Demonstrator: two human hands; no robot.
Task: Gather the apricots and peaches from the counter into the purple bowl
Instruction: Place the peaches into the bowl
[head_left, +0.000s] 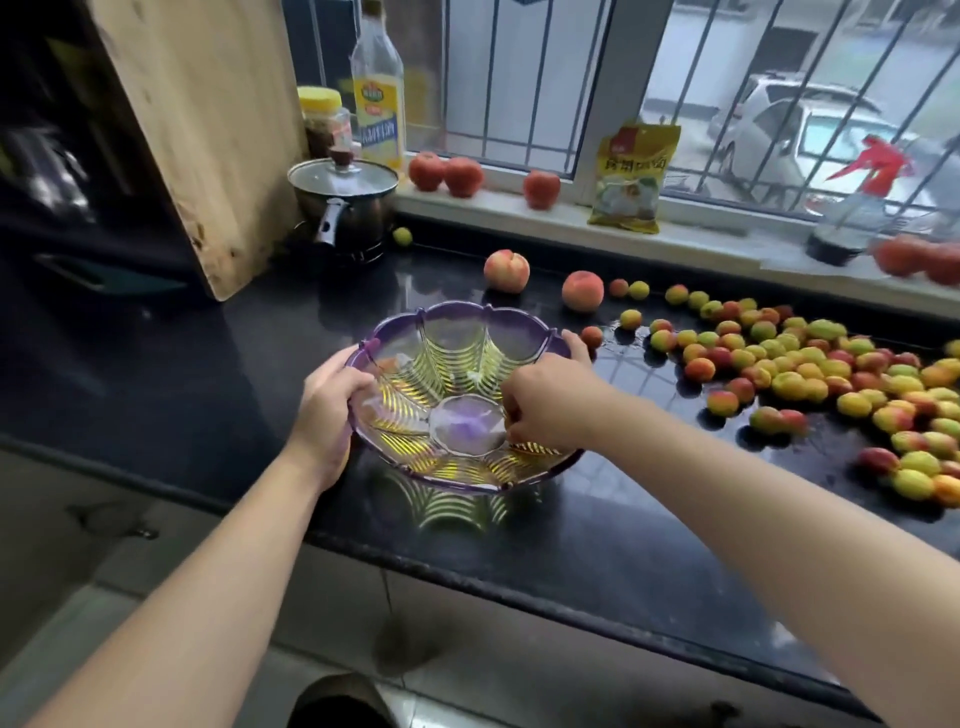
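The purple glass bowl (457, 332) is tilted toward me just above the black counter (182, 384), with no fruit inside. My left hand (327, 410) grips its left rim, thumb over the edge. My right hand (550, 400) grips the right rim, fingers curled inside the bowl. Two peaches (506, 270) (583, 291) lie beyond the bowl. Several small yellow-red apricots (810, 379) are spread over the counter to the right. One apricot (591, 336) sits close to my right fingers.
A lidded pot (343, 205) stands at the back left beside a leaning wooden board (208, 130). On the window sill are an oil bottle (377, 93), a jar (324, 119), red tomatoes (445, 174), a yellow packet (631, 176) and a spray bottle (852, 208). A green fruit (402, 236) lies by the pot.
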